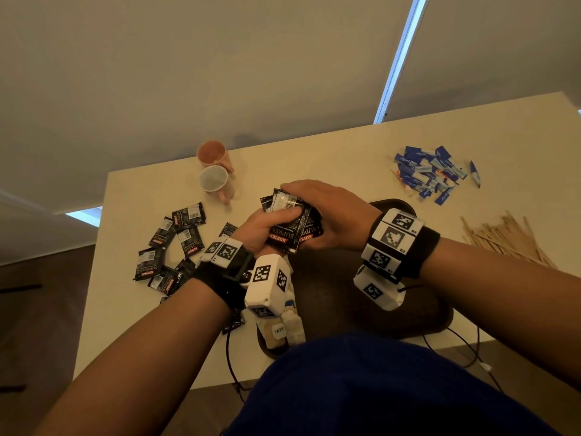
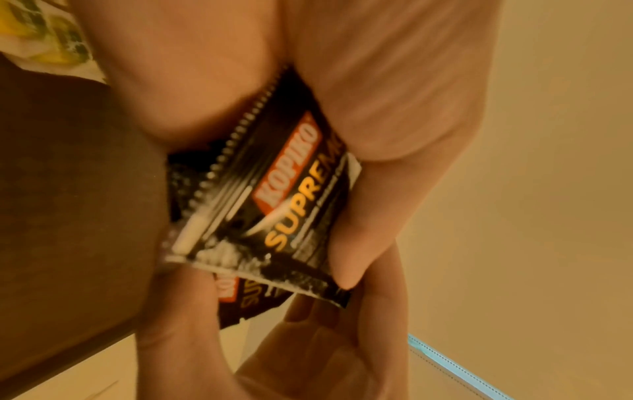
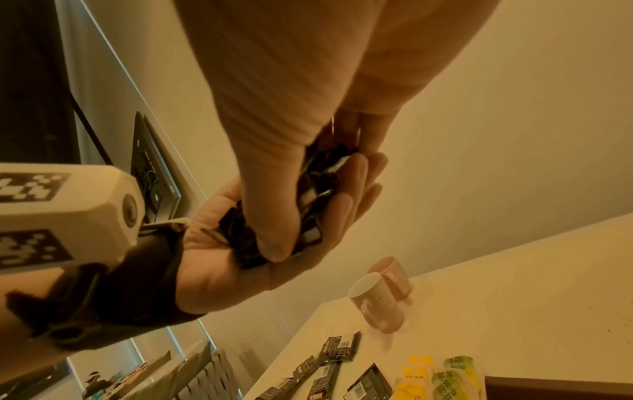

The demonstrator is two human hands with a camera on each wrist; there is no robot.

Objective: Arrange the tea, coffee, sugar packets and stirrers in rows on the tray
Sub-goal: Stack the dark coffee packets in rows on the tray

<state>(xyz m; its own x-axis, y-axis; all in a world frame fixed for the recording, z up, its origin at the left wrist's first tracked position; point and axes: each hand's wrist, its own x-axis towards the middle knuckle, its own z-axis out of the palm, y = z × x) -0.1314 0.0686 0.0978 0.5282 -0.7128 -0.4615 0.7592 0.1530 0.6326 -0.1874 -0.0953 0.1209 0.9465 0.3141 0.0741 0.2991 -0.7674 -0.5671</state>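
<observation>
Two pink mugs [image 1: 215, 169] were laid on their sides, touching, near the far left edge of the cream tabletop [image 1: 314, 146], with their open mouths turned toward the camera. Pale roller blinds [image 1: 220, 58] were drawn behind the tabletop, and a bright strip of window [image 1: 399, 58] was shown between them. Black cables [image 1: 465, 350] were trailed over the near tabletop edge.

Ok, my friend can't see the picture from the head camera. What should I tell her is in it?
Two hands, left hand and right hand, hold a stack of black coffee packets above a dark tray. On the table lie more coffee packets, two mugs, blue sugar packets and wooden stirrers.
</observation>
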